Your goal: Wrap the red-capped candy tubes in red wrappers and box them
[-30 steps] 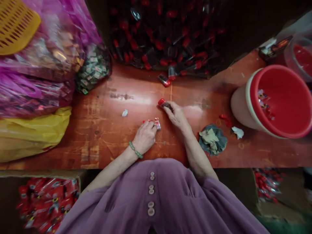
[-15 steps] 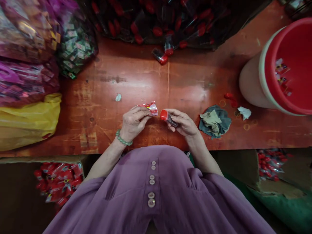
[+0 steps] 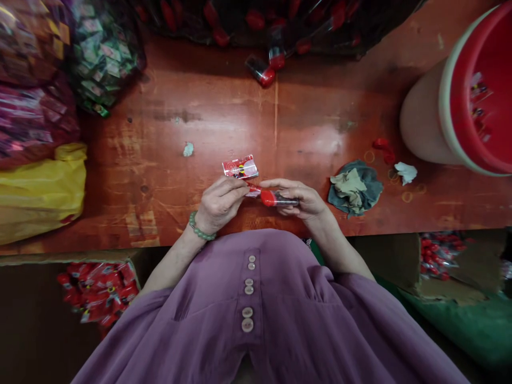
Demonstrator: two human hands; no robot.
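Currently the left hand [image 3: 218, 205] pinches a red packet [image 3: 240, 168], the right hand [image 3: 302, 200] grips a red-capped tube [image 3: 276, 199], both above the worktop [image 3: 168, 176]. Packet meets cap; judged mid-joining, needing careful alignment.

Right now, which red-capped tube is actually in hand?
The red-capped tube pinched in the right hand, at the table's near edge. The two loose tubes lie untouched by the far pile. The left hand holds a red packet.

Dim warm light, tabletop [image 3: 312, 138] glare, warped edges.
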